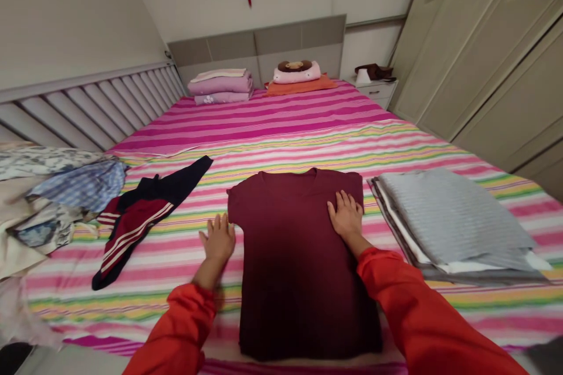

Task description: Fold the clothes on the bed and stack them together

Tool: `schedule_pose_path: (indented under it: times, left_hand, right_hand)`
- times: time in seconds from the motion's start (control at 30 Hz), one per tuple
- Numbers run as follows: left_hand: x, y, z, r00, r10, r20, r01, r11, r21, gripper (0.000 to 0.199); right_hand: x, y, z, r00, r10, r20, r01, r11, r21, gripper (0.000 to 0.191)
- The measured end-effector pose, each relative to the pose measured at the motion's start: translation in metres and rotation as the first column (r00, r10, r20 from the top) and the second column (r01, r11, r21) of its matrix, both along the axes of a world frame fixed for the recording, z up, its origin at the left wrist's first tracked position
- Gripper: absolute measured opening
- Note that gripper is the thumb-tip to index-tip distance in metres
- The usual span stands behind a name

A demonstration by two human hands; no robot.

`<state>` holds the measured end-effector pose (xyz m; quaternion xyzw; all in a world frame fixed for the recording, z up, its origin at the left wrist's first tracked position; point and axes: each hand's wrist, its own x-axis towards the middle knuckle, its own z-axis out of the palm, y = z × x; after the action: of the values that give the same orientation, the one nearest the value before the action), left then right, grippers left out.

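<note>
A maroon T-shirt (294, 258) lies spread flat on the striped bed, its neck toward the headboard and its hem toward me. My right hand (346, 214) rests on the shirt near its right sleeve, fingers spread. Just beside the left sleeve, my left hand (219, 239) is over the bedsheet with its fingers apart; I cannot tell if it touches the sleeve edge. Neither hand grips anything.
Right of the shirt sits a stack of folded clothes (457, 217), grey on top. A navy and maroon garment (145, 211) lies left, near a heap of loose clothes (53, 193). Folded bedding (222, 87) and a pillow (298, 73) are by the headboard (259, 44). A wardrobe (479, 41) stands right.
</note>
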<state>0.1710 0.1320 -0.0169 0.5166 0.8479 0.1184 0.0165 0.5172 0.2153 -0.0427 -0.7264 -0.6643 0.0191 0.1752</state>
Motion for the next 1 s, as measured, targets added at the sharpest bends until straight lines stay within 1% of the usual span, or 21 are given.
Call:
schedule_pose_path:
  times: [0.03, 0.07, 0.1, 0.17, 0.23, 0.27, 0.3, 0.37, 0.4, 0.43, 0.47, 0.6, 0.67, 0.7, 0.77, 0.8, 0.83, 0.87, 0.93, 0.97, 1.0]
  left_hand:
    - [-0.003, -0.005, 0.000, 0.999, 0.029, 0.017, -0.029, 0.998, 0.048, 0.051]
    - [0.001, -0.009, -0.001, 0.999, 0.009, 0.035, -0.013, 0.993, 0.114, 0.051]
    - [0.010, -0.012, -0.003, 0.997, -0.054, 0.050, 0.044, 0.981, 0.187, 0.051]
    - [0.046, -0.013, -0.008, 0.960, -0.271, 0.073, 0.238, 0.923, 0.304, 0.050]
    - [0.092, -0.012, -0.014, 0.877, -0.473, 0.088, 0.416, 0.838, 0.353, 0.049]
    - [0.114, -0.011, -0.016, 0.843, -0.530, 0.097, 0.470, 0.811, 0.348, 0.050]
    - [0.133, -0.011, -0.018, 0.826, -0.554, 0.105, 0.498, 0.804, 0.326, 0.051]
    - [0.154, -0.012, -0.021, 0.840, -0.533, 0.102, 0.498, 0.832, 0.247, 0.051]
    - [0.154, -0.014, -0.021, 0.859, -0.505, 0.086, 0.480, 0.852, 0.208, 0.050]
    - [0.148, -0.017, -0.022, 0.879, -0.473, 0.062, 0.456, 0.871, 0.181, 0.050]
    - [0.137, -0.020, -0.023, 0.899, -0.436, 0.036, 0.425, 0.890, 0.166, 0.050]
    - [0.068, -0.040, -0.026, 0.969, -0.247, -0.023, 0.248, 0.955, 0.166, 0.050]
    - [0.047, -0.050, -0.024, 0.985, -0.172, -0.016, 0.172, 0.972, 0.159, 0.050]
    - [0.044, -0.054, -0.022, 0.991, -0.132, -0.009, 0.131, 0.978, 0.164, 0.050]
    - [0.057, -0.063, -0.019, 0.997, -0.074, 0.001, 0.072, 0.976, 0.207, 0.051]
    - [0.071, -0.067, -0.018, 0.996, -0.085, -0.001, 0.083, 0.967, 0.239, 0.052]
    - [0.087, -0.071, -0.017, 0.990, -0.142, -0.013, 0.140, 0.954, 0.266, 0.052]
    - [0.105, -0.076, -0.018, 0.970, -0.241, -0.031, 0.240, 0.930, 0.277, 0.051]
    - [0.134, -0.086, -0.022, 0.884, -0.464, -0.060, 0.463, 0.851, 0.249, 0.048]
    - [0.142, -0.090, -0.026, 0.844, -0.533, -0.063, 0.532, 0.816, 0.228, 0.047]
    - [0.145, -0.095, -0.029, 0.821, -0.567, -0.061, 0.566, 0.797, 0.212, 0.046]
  right_hand:
    - [0.001, 0.002, 0.002, 1.000, 0.001, -0.009, -0.001, 1.000, -0.028, 0.058]
    - [0.002, 0.004, 0.005, 1.000, 0.000, -0.025, -0.002, 0.998, -0.069, 0.059]
    - [0.001, 0.005, 0.009, 0.999, -0.004, -0.045, -0.001, 0.993, -0.117, 0.060]
    - [-0.007, 0.002, 0.017, 0.997, -0.026, -0.076, 0.010, 0.979, -0.205, 0.061]
    - [-0.025, -0.010, 0.024, 0.996, -0.013, -0.086, -0.005, 0.976, -0.217, 0.060]
    - [-0.037, -0.020, 0.026, 0.996, 0.025, -0.082, -0.041, 0.980, -0.193, 0.058]
    - [-0.050, -0.032, 0.026, 0.991, 0.105, -0.080, -0.115, 0.984, -0.139, 0.056]
    - [-0.069, -0.058, 0.022, 0.955, 0.284, -0.082, -0.292, 0.951, -0.103, 0.051]
    - [-0.073, -0.069, 0.019, 0.941, 0.329, -0.077, -0.335, 0.937, -0.099, 0.050]
    - [-0.072, -0.079, 0.016, 0.937, 0.342, -0.069, -0.348, 0.931, -0.107, 0.050]
    - [-0.066, -0.086, 0.014, 0.945, 0.322, -0.055, -0.326, 0.938, -0.117, 0.050]
    - [-0.012, -0.091, 0.015, 0.993, 0.122, -0.003, -0.121, 0.977, -0.178, 0.052]
    - [0.008, -0.093, 0.020, 0.999, 0.032, 0.002, -0.031, 0.976, -0.214, 0.052]
    - [0.010, -0.097, 0.022, 1.000, -0.012, 0.003, 0.012, 0.975, -0.222, 0.052]
    - [-0.001, -0.112, 0.023, 0.998, -0.056, -0.004, 0.054, 0.979, -0.199, 0.053]
    - [-0.013, -0.122, 0.022, 0.999, -0.033, -0.013, 0.030, 0.986, -0.164, 0.052]
    - [-0.027, -0.134, 0.020, 0.999, 0.028, -0.024, -0.030, 0.992, -0.119, 0.052]
    - [-0.042, -0.145, 0.016, 0.994, 0.108, -0.033, -0.110, 0.991, -0.073, 0.051]
    - [-0.063, -0.163, 0.008, 0.966, 0.256, -0.044, -0.257, 0.966, -0.016, 0.049]
    - [-0.068, -0.169, 0.005, 0.955, 0.294, -0.044, -0.295, 0.956, -0.007, 0.049]
    - [-0.067, -0.173, 0.001, 0.950, 0.308, -0.041, -0.309, 0.951, -0.005, 0.048]
